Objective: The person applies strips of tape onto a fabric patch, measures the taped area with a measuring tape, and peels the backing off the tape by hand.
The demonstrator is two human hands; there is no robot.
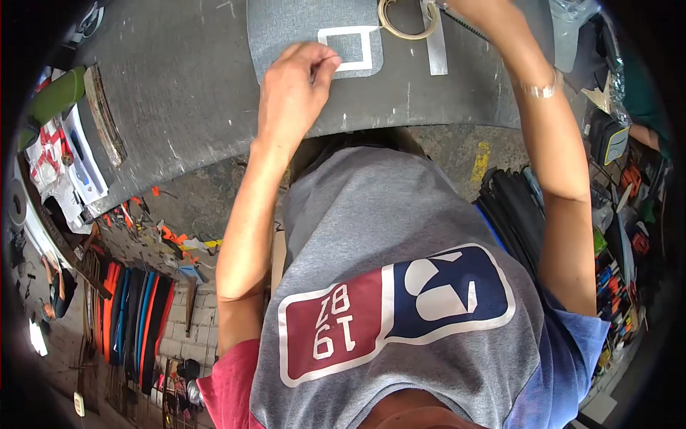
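On the dark work table lies a piece of grey fabric point(286, 25). A white rectangular frame point(370, 48) sits on the fabric near its front right corner. My left hand point(299, 82) rests at the frame's left side, thumb and forefinger pinched together; what is between them, if anything, is too small to make out. To the frame's right is a roll of tan tape point(388, 27), partly over the fabric edge. A flat pale strip point(437, 53) lies beside the roll. My right hand point(486, 11) is at the top edge, blurred and partly cut off, near a dark ridged strip point(468, 27).
The dark table point(179, 86) curves across the top. Papers point(84, 161) and a green object point(61, 96) are at its left end, clear plastic point(572, 28) at its right. Dark folded material point(511, 214) stands below on the right; coloured strips point(136, 314) hang lower left.
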